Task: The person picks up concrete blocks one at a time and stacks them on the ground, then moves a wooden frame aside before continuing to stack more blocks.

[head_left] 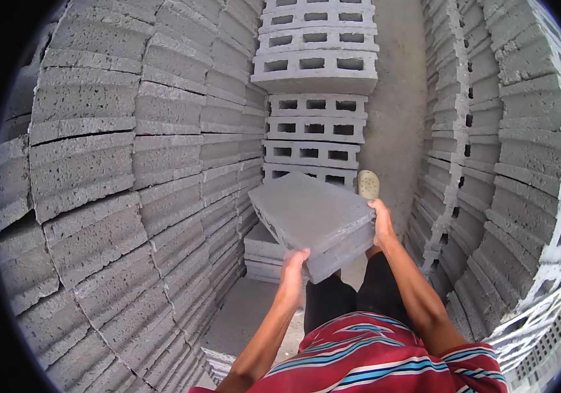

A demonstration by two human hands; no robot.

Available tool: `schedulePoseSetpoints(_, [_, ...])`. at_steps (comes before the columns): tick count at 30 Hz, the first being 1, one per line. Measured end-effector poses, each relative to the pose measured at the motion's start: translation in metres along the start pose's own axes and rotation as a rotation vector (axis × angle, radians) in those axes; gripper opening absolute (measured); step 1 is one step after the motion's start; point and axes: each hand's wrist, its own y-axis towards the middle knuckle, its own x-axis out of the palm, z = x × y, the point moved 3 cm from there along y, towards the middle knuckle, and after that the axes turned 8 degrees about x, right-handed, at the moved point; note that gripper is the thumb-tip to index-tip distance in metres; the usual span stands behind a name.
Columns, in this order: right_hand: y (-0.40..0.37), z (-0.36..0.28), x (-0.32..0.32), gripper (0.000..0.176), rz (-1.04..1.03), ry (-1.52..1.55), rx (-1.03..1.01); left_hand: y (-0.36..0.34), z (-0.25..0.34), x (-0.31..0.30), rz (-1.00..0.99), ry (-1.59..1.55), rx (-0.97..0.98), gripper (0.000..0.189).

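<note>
A grey concrete block (316,209) is tilted in front of my body, its broad smooth face upward. My left hand (293,265) grips its near left corner, with the thumb on the top edge. At the right corner, my right hand (381,219) holds the same block, thumb on top and the other fingers mostly hidden beneath or behind it. Just beyond the held block are stacked hollow blocks (311,154) with three holes each. Lower blocks (264,243) show under its left side.
Tall walls of stacked blocks stand close on the left (87,164) and the right (523,170). More hollow blocks (316,72) are piled ahead. Concrete floor (395,85) runs beside them, with a light shoe (368,183) on it. A flat block (244,314) lies low at left.
</note>
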Motion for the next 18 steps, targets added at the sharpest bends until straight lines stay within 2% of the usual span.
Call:
schedulePoseSetpoints(4, [0.038,-0.014,0.011,0.04,-0.079,0.05,0.078,0.041,-0.02,0.012,0.008,-0.014,-0.075,0.045])
schedulePoseSetpoints(5, [0.042,-0.02,0.018,0.039,-0.096,0.059,0.097,0.05,-0.016,0.018,-0.015,-0.011,0.011,0.044])
schedulePoseSetpoints(11, [0.086,-0.05,0.024,0.029,-0.089,0.046,0.096,0.084,-0.006,0.053,-0.011,0.034,0.09,0.044])
schedulePoseSetpoints(14, [0.112,-0.081,0.025,0.028,-0.101,-0.078,-0.004,0.091,0.009,0.083,-0.032,-0.134,-0.006,0.048])
schedulePoseSetpoints(17, [0.139,-0.115,0.025,0.027,-0.093,-0.144,0.053,0.104,0.022,0.116,-0.001,0.026,0.059,0.054])
schedulePoseSetpoints(18, [0.145,-0.121,0.023,0.027,-0.093,-0.149,0.053,0.112,0.019,0.128,-0.03,0.028,0.108,0.064])
